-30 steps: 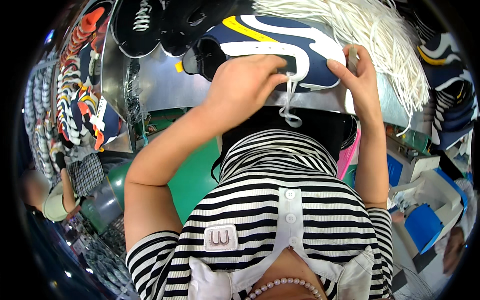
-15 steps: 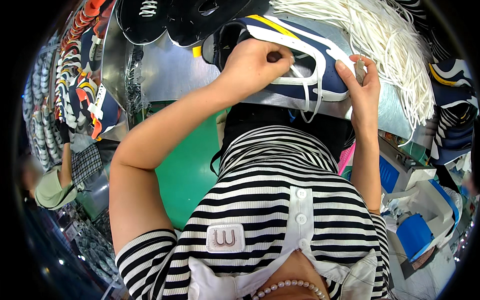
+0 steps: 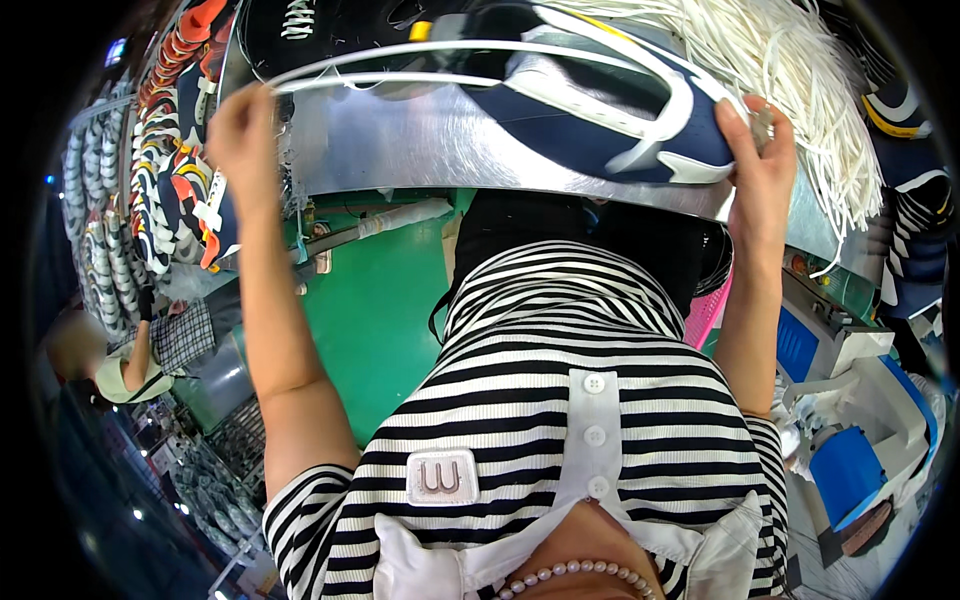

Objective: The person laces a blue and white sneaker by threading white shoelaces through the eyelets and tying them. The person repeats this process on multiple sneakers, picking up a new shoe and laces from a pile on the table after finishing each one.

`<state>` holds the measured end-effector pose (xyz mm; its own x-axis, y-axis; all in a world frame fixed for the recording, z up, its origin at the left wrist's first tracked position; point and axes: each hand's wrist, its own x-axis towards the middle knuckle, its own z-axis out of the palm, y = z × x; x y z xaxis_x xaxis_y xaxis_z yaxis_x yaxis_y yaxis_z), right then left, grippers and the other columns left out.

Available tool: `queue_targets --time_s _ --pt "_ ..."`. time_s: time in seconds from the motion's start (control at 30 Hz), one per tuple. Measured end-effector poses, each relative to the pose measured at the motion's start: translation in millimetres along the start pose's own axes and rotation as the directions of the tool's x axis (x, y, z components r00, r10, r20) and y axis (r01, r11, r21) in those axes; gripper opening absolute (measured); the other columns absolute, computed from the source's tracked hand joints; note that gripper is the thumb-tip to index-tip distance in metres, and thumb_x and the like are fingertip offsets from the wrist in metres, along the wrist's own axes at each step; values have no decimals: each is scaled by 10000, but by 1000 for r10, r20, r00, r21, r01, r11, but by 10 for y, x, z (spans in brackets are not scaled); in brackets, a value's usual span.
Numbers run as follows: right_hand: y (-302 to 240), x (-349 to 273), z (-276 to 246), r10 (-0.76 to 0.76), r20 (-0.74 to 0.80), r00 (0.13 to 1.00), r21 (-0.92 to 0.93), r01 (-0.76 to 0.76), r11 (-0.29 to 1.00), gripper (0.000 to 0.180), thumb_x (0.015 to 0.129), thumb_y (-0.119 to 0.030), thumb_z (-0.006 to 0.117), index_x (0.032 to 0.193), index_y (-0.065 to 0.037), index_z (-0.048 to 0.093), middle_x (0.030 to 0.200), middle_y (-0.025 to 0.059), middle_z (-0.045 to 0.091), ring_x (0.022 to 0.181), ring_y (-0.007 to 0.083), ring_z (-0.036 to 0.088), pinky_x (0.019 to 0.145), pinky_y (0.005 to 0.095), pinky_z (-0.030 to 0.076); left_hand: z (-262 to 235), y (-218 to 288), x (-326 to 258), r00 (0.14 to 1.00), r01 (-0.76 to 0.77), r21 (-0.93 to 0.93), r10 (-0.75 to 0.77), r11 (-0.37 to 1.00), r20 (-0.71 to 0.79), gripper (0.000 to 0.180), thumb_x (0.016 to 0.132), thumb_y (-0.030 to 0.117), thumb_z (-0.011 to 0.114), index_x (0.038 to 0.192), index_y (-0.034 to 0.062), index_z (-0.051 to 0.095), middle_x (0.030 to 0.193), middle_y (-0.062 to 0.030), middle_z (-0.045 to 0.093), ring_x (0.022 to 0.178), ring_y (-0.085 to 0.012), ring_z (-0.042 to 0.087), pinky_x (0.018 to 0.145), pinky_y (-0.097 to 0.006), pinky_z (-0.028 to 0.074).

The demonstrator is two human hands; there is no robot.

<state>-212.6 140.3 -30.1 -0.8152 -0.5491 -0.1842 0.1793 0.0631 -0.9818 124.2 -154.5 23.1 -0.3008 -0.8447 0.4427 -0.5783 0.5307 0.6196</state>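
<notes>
A navy shoe upper (image 3: 560,135) with white trim lies across the metal table, its toe end towards the right. From its opening a white shoelace (image 3: 400,52) stretches far to the left in two strands. At the far end of these strands, my left hand (image 3: 240,135) is closed on the lace, slightly blurred. My right hand (image 3: 755,170) grips the upper's toe edge between thumb and fingers. A small metal piece (image 3: 763,127) sits among the right fingers; its kind is unclear.
A big bundle of white laces (image 3: 810,120) spreads at the table's right. Black shoe pieces (image 3: 340,35) lie at the back left. Shoe uppers are stacked left (image 3: 185,130) and right (image 3: 915,240). A grey and blue machine (image 3: 850,460) stands at lower right. Another person (image 3: 130,365) is far left.
My left hand has swung from the upper's opening far out to the left, drawing the lace out long. The upper and my right hand have shifted slightly right.
</notes>
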Motion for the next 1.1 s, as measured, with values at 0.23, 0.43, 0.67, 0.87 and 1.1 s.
queue_targets --time_s 0.23,0.43,0.67,0.87,1.1 --pt "310 43 3 -142 111 984 -314 170 934 376 919 -323 692 1086 -15 558 934 54 615 832 139 545 750 285 448 263 802 -433 989 -52 -169 74 984 131 124 889 102 656 980 28 698 1030 -70 712 889 -136 606 803 -287 481" --pt "122 88 -187 -337 97 936 -342 349 872 156 941 -143 627 1033 -18 615 962 44 619 865 124 559 802 257 445 954 1759 -611 824 -392 -439 521 809 224 248 804 33 727 1033 25 631 1238 -132 619 1098 -237 541 923 -342 437" --pt "-207 -115 307 -196 408 892 77 181 981 206 884 -76 684 1085 -38 657 920 28 625 702 45 528 572 182 416 1401 1814 -710 827 -332 -517 507 789 242 159 769 39 769 913 48 701 1161 -80 627 1049 -193 522 905 -295 429" --pt "-41 -33 422 25 335 942 202 -98 975 215 889 -98 682 1062 13 617 854 85 702 557 29 456 516 168 373 1050 1524 -620 784 -369 -192 416 909 461 285 821 169 757 1031 4 659 1019 -110 659 842 -226 596 753 -311 473" --pt "6 19 515 72 302 951 -122 -36 992 365 850 -113 713 1154 31 571 832 94 731 595 73 561 553 220 452 1364 1547 -428 224 686 -18 -187 727 957 555 915 545 615 1109 29 669 895 -38 655 844 -118 574 826 -263 444"
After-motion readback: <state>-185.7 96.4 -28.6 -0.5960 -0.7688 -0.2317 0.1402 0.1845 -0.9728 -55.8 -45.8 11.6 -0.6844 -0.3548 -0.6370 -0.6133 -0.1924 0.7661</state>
